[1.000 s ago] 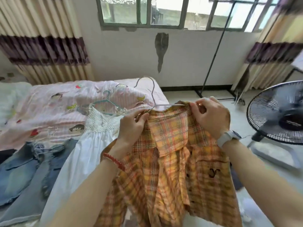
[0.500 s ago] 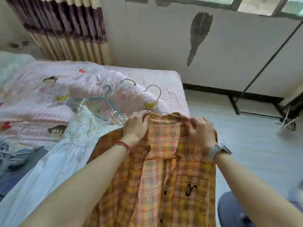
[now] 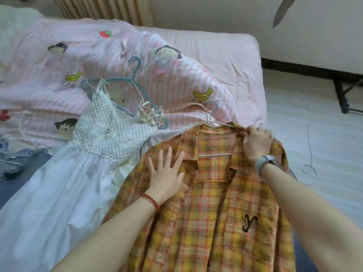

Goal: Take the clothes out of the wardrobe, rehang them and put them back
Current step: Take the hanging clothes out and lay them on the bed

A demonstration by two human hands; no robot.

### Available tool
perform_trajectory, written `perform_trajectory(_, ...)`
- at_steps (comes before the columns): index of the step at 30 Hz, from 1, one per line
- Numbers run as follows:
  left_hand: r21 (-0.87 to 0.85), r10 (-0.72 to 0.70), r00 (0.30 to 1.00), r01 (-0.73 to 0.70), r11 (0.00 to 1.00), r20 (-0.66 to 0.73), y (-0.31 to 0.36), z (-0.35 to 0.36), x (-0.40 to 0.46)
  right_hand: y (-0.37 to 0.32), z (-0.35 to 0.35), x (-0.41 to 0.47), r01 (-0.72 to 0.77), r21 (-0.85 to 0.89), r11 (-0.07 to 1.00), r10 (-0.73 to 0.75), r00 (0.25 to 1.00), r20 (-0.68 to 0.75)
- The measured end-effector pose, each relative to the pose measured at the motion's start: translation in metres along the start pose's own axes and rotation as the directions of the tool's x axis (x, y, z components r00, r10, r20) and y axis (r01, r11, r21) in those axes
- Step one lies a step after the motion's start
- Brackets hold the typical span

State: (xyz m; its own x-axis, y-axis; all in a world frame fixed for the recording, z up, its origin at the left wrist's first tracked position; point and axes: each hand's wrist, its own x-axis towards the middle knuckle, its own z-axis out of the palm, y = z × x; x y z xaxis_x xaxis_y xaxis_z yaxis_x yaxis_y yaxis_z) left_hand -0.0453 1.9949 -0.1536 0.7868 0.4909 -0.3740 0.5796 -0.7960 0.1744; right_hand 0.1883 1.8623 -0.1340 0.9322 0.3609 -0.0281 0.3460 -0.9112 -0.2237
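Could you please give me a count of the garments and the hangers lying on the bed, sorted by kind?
Shirts: 1, the orange plaid shirt
Dresses: 1, the white dress
Denim garments: at least 1, the denim, cut off at the left edge
Hangers: 2, the silver hanger in the shirt and the teal hanger in the dress
Total: 5

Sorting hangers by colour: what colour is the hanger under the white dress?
Teal hanger, clearest in the head view.
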Motion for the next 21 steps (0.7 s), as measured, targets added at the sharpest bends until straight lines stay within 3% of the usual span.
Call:
perform_trajectory(3,0.014,0.008,0.994,-0.009,1.000,0.108,-0.008,0.004,0.002,-0.002,0.010,-0.006,-0.094,-0.044,0.995,0.098,0.991,0.095)
perform_trajectory(6,0.000,-0.019,0.991,0.019,1.000,0.130,-0.015,-0.001,-0.004,-0.022,0.010,-0.021,-0.021,-0.042,0.999,0.027,0.989,0.145)
perform_trajectory(12,-0.106,-0.113,0.987,0.102,0.989,-0.111,-0.048,-0.052,-0.047,-0.090,-0.019,-0.076,0.291,0.046,0.956,-0.295,0.950,0.100)
perform_trajectory(17,-0.125,-0.261,0.899,0.232,0.965,-0.351,-0.117,-0.097,-0.162,-0.178,-0.057,-0.174,0.551,0.142,0.823,-0.564,0.821,0.090)
perform_trajectory(21,-0.157,-0.475,0.762,0.456,0.876,-0.440,-0.188,-0.108,-0.294,-0.265,-0.084,-0.288,0.740,0.227,0.633,-0.770,0.631,0.092)
